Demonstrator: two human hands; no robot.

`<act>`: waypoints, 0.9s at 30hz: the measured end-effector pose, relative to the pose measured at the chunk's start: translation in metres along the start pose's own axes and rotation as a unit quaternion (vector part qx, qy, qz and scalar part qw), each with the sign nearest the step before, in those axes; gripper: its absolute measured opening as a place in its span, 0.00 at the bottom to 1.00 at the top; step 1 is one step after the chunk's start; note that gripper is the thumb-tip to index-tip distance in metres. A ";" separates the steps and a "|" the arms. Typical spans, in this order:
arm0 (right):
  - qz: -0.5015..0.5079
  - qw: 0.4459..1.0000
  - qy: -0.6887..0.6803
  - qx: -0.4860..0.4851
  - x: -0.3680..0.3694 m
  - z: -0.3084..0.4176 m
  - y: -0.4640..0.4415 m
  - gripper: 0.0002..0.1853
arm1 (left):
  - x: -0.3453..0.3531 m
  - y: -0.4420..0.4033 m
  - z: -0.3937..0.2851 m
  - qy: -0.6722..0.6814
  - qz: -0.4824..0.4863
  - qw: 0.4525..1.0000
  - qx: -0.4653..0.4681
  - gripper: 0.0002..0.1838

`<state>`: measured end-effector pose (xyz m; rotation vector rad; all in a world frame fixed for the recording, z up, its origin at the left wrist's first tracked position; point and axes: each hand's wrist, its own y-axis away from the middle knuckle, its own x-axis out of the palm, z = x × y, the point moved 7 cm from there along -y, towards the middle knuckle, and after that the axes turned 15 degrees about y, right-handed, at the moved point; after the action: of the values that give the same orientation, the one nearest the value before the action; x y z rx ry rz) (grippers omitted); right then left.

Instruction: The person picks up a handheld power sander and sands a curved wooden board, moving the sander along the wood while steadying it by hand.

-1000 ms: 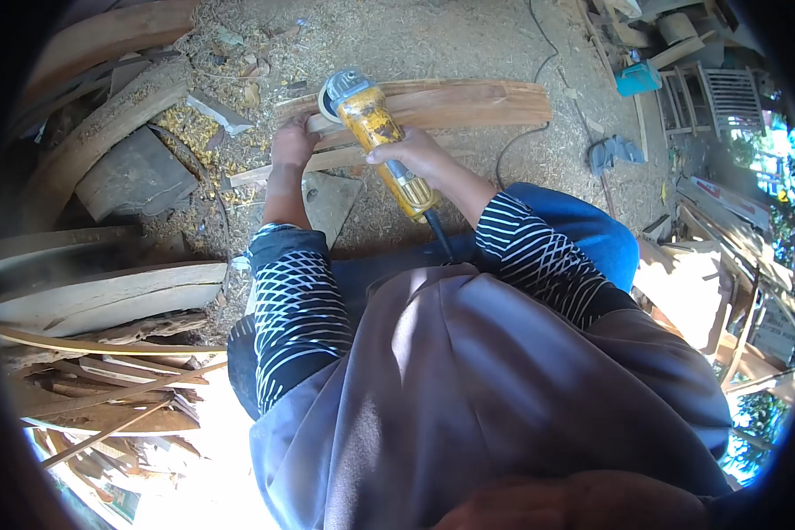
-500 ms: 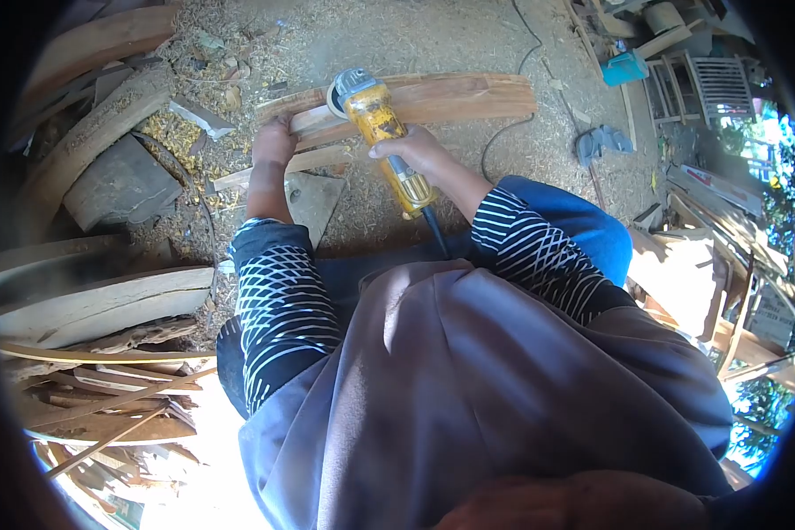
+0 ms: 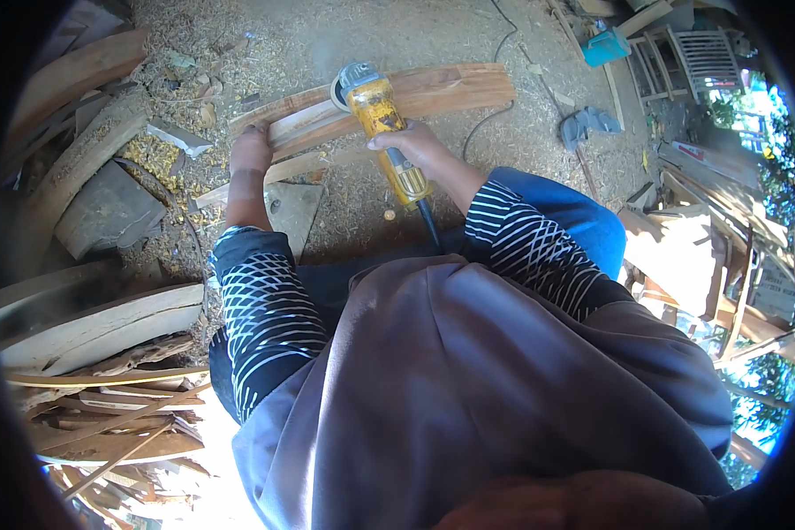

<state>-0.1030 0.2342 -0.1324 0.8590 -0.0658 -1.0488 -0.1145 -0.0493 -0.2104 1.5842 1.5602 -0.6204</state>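
Note:
A yellow angle grinder (image 3: 379, 113) with a grey head is in my right hand (image 3: 415, 147), its fingers wrapped round the body. The grinder's disc (image 3: 338, 94) is at the top face of a curved wooden plank (image 3: 455, 88); whether it touches cannot be made out. My left hand (image 3: 252, 152) grips the plank's left end, thumb side on top. From the rear of the grinder a dark cord runs down toward my lap. Below the plank lies a thin wood strip (image 3: 314, 162), and a flat board piece (image 3: 293, 210) lies nearer to me.
Curved timbers (image 3: 106, 322) and a wood block (image 3: 110, 212) lie on the left, above a heap of offcuts (image 3: 124, 424). Sawdust covers the ground. To the right are sandals (image 3: 588, 126), a teal container (image 3: 607, 48), a slatted wooden frame (image 3: 705, 62) and a loose cable (image 3: 505, 40).
My left hand and the plank appear further left in the view, partly because the view has shifted. The grinder's head sits further along the plank from my left hand. Both grips stay the same.

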 end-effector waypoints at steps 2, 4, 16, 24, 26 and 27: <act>-0.016 1.000 -0.012 0.002 -0.006 -0.003 -0.002 0.30 | 0.003 -0.001 0.001 -0.038 0.003 0.999 -0.020 0.17; -0.031 0.999 -0.016 0.002 -0.013 -0.009 -0.006 0.30 | 0.006 -0.002 0.002 -0.041 0.001 0.999 -0.015 0.17; -0.051 0.998 -0.037 0.029 -0.049 -0.010 0.004 0.31 | -0.001 0.002 -0.008 -0.051 0.020 0.998 -0.007 0.17; -0.082 0.994 -0.054 0.040 -0.077 -0.028 -0.002 0.31 | 0.000 0.000 -0.003 -0.061 0.017 0.998 0.019 0.18; -0.096 0.992 -0.066 0.041 -0.086 -0.030 -0.001 0.30 | 0.001 0.000 -0.005 -0.060 0.019 0.998 0.011 0.19; -0.098 0.992 -0.067 0.042 -0.090 -0.033 -0.003 0.30 | 0.002 -0.001 -0.005 -0.061 0.019 0.998 0.014 0.19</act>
<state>-0.1381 0.3237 -0.1266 0.8819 -0.1413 -1.2961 -0.1162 -0.0439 -0.2091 1.5647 1.4339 -0.7070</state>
